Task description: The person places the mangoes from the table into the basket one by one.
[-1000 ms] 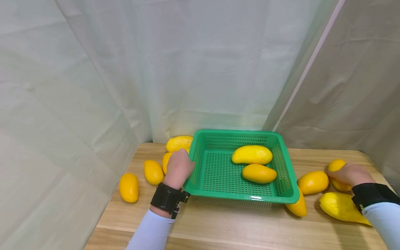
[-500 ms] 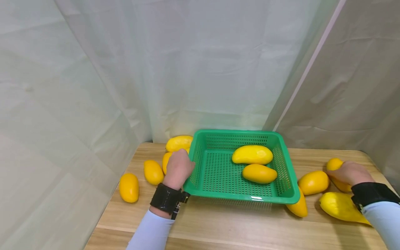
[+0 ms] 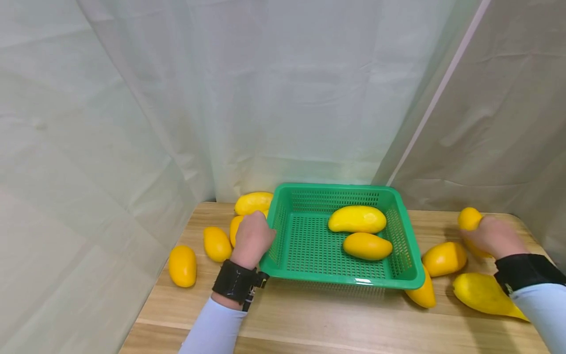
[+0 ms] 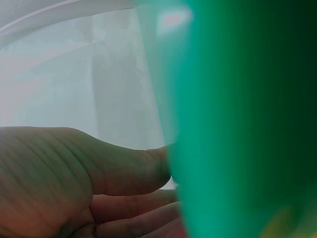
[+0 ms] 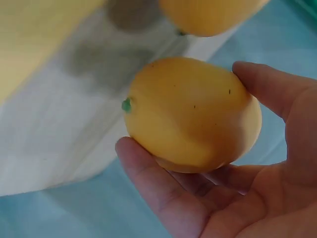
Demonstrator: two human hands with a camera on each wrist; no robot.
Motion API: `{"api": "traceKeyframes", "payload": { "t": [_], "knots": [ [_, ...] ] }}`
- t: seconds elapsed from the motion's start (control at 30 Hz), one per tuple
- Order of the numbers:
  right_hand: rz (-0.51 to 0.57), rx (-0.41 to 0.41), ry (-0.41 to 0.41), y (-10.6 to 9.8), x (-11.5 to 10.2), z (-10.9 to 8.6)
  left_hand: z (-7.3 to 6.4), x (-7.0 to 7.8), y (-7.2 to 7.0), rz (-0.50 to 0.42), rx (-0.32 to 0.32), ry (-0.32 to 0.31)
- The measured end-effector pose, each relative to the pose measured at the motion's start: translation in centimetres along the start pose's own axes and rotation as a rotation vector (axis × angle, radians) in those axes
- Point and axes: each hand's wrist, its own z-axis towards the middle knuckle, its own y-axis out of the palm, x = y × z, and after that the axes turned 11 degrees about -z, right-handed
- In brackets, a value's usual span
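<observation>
My right hand (image 3: 497,237) grips a yellow-orange mango (image 3: 469,218) at the far right, raised a little from the tabletop. In the right wrist view the thumb and curled fingers hold the mango (image 5: 190,114) from both sides, its small green stem end showing. My left hand (image 3: 254,238) holds the left rim of a green plastic basket (image 3: 336,280); in the left wrist view the thumb (image 4: 133,171) meets the blurred green wall, with the fingers beneath it. Inside the basket lie a brighter yellow mango (image 3: 356,219) and an orange-yellow mango (image 3: 367,246), both toward its right side.
Left of the basket, several mangoes (image 3: 216,244) lie on the wooden table (image 3: 318,324). At right are another mango (image 3: 443,259), one partly under the basket's corner (image 3: 421,291), and a long yellow fruit (image 3: 486,295) with a narrow end. Pale curtains (image 3: 292,98) hang behind.
My right hand has lifted the mango up and slightly away from the table, and its shadow now falls on the neighbouring mango. The left hand and basket have stayed in place.
</observation>
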Motion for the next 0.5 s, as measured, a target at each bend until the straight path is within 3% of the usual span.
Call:
{"api": "traceKeyframes", "payload": {
  "t": [0.27, 0.5],
  "knots": [
    [0.010, 0.180, -0.077, -1.4, -3.8, -1.4, 0.0, 0.0, 0.0, 0.011, 0.006, 0.005],
    [0.025, 0.320, -0.234, -2.1, -7.0, -2.7, 0.0, 0.1, 0.0, 0.029, 0.017, 0.006]
  ]
}}
